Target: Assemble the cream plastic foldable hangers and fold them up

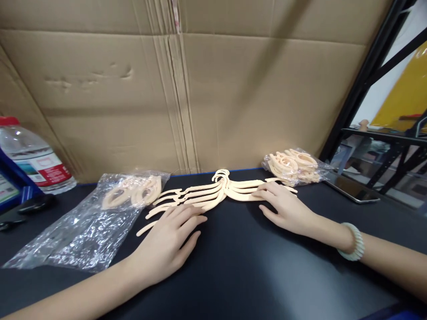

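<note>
Several cream plastic hangers (213,192) lie stacked and fanned out on the black tabletop (240,266), hooks pointing at the cardboard wall. My left hand (168,242) lies flat, palm down, fingertips touching the left arms of the stack. My right hand (283,206), a pale bead bracelet on its wrist, rests fingers spread on the right arms of the hangers. Neither hand grips anything.
A clear plastic bag (83,226) with cream pieces lies at the left; another bag of cream hooks (293,166) sits at the right rear. A water bottle (31,162) lies far left. A tablet (353,189) rests at right. A cardboard wall (200,89) stands behind.
</note>
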`<state>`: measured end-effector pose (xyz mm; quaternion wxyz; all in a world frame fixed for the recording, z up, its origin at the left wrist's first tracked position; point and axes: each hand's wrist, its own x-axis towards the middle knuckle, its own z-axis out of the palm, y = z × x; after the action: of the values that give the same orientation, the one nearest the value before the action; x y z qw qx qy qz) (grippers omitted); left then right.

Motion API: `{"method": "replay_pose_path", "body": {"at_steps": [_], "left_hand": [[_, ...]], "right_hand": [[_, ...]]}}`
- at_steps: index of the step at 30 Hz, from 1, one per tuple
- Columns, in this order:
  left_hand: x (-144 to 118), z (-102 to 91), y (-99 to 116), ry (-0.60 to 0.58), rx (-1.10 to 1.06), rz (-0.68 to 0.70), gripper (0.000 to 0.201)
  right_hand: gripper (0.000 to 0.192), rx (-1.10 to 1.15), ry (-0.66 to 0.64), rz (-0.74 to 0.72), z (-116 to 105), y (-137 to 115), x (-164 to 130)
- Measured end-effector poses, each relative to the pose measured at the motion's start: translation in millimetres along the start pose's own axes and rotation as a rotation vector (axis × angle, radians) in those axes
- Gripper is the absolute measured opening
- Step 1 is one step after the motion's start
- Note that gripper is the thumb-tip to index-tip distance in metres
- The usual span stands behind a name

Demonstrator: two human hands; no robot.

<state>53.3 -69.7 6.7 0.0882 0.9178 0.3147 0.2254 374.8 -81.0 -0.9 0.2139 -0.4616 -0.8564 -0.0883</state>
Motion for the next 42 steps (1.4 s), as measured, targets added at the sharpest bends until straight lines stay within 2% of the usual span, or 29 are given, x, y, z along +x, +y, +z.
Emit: {"method": "replay_pose_path", "body": {"at_steps": [6, 13, 23, 28, 33, 42], "left_hand": [[-2.4, 3.4, 1.7, 0.003, -0.088, 0.002, 0.033], [-8.8, 9.2, -2.8, 0.056, 0.063, 0.056, 0.031], [-7.0, 10.9, -3.6, 0.049, 0.138, 0.072, 0.024], [-7.1, 9.2, -2.7, 0.046, 0.13, 0.05, 0.023], [-7.6, 6.9, -0.8, 0.023, 0.082, 0.03, 0.02], [-9.4, 5.4, 2.4, 0.003, 0.037, 0.052, 0.021]], "right_hand": [[0.024, 0.014, -0.004, 0.061, 1.6, 15.0, -2.4], [0.014, 0.072, -0.074, 0.103, -4.3, 24.7, -3.7], [0.016, 0.103, -0.179, 0.138, -6.7, 35.4, -6.6], [0.016, 0.104, -0.175, 0.134, -7.6, 36.1, -7.5], [0.018, 0.087, -0.117, 0.114, -7.7, 34.6, -8.5], [0.018, 0.081, -0.092, 0.093, -9.7, 32.9, -7.3]]}}
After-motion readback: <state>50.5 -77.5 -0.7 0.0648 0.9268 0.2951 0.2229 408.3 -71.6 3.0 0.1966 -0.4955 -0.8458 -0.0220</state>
